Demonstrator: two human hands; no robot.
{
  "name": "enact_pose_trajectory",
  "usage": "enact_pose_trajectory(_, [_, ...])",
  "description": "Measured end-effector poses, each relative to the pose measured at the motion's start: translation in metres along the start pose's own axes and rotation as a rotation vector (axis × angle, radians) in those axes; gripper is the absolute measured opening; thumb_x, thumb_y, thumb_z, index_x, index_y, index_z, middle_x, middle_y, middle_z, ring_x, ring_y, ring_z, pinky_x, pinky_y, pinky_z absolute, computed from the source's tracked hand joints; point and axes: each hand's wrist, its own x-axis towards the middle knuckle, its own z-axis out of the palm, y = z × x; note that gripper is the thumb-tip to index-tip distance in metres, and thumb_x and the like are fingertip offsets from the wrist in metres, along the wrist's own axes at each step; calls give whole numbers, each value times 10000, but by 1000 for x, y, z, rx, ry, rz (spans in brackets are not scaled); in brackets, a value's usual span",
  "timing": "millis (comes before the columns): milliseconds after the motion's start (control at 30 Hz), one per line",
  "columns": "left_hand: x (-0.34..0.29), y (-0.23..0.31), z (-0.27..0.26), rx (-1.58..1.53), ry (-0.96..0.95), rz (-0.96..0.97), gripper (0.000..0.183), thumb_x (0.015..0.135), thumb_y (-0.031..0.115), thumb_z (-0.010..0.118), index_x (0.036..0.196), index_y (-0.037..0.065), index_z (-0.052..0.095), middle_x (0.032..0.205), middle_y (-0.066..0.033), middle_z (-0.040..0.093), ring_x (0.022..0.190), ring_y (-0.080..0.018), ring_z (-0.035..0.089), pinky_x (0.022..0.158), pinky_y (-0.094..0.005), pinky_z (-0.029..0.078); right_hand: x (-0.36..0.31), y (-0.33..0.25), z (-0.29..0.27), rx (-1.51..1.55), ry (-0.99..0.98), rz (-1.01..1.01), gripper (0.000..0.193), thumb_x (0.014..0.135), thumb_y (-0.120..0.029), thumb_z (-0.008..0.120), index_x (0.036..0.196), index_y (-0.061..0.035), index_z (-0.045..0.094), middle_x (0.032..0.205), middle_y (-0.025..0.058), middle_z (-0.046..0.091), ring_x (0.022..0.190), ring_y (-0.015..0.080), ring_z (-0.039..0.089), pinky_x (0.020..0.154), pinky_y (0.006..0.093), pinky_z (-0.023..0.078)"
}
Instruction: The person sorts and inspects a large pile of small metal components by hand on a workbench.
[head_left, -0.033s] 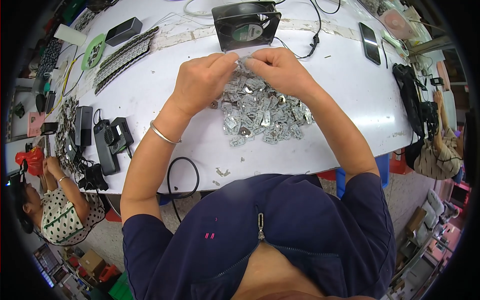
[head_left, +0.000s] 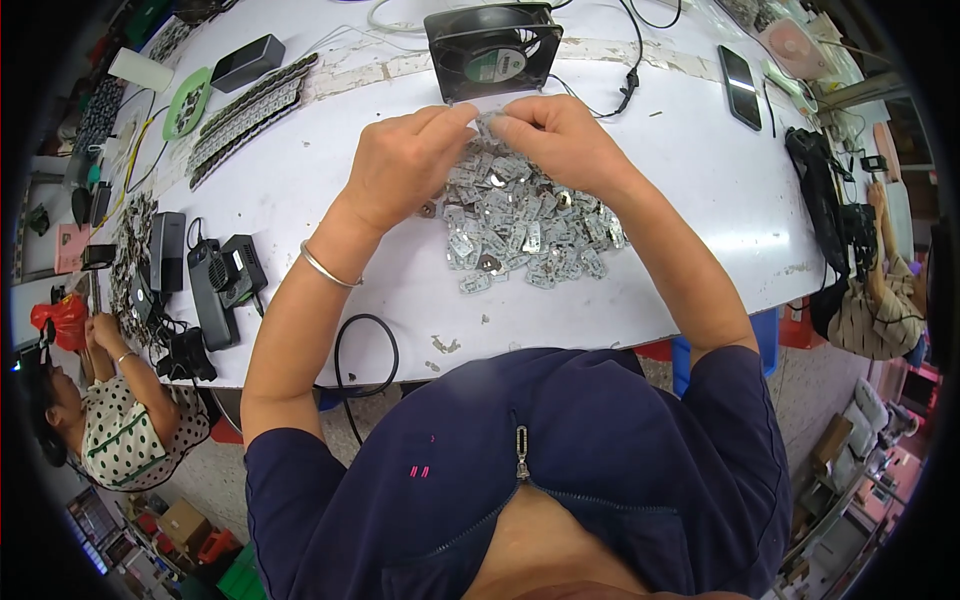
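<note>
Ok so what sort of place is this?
Probably a small workshop or assembly room: a heap of small grey parts lies on a white worktable, a black fan stands behind it, and another person in a spotted top is at the left.

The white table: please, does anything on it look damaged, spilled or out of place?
Yes, slightly. The strip running to both sides of the fan looks patchy and worn, unlike the smooth table. Near the front edge, grey specks lie apart from the pile; bits or stains, I cannot tell.
</note>
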Motion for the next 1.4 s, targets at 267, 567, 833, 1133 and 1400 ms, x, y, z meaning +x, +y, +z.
enact_pose_trajectory(267, [3,-2,2,5,40,1,212,823,64,717,1030,47,674,862,-95,712,642,-223,666,558,-305,529,5,-5,0,-28,34,-27,336,900,-278,606,760,26,635,555,56,508,536,129,435,522,318,389])
enact_pose_trajectory(567, [6,-16,20,-21,192,-76,168,858,139,687,1016,89,657,782,-62,685,620,-224,656,521,-315,517,23,5,7,-79,161,-109,344,909,-287,611,761,21,644,561,95,526,534,187,475,549,349,410])
enact_pose_trajectory(833, [2,-10,15,-34,155,-212,202,834,145,720,1016,80,660,818,-68,698,645,-219,670,544,-308,529,36,1,11,-115,198,-163,380,909,-304,612,715,23,622,547,120,478,525,214,462,554,358,404])
enact_pose_trajectory(1133, [-1,-5,11,2,149,-170,193,818,141,729,984,76,658,827,-72,700,659,-218,676,557,-309,533,31,-2,20,207,201,32,381,888,-314,632,713,25,631,561,37,528,549,111,452,535,319,401])
enact_pose_trajectory(1400, [0,24,4,-224,-38,-306,359,804,186,753,1124,96,619,854,-89,694,653,-219,674,574,-324,538,-9,4,3,55,135,43,363,892,-282,615,698,25,614,564,7,506,544,95,428,514,306,375])
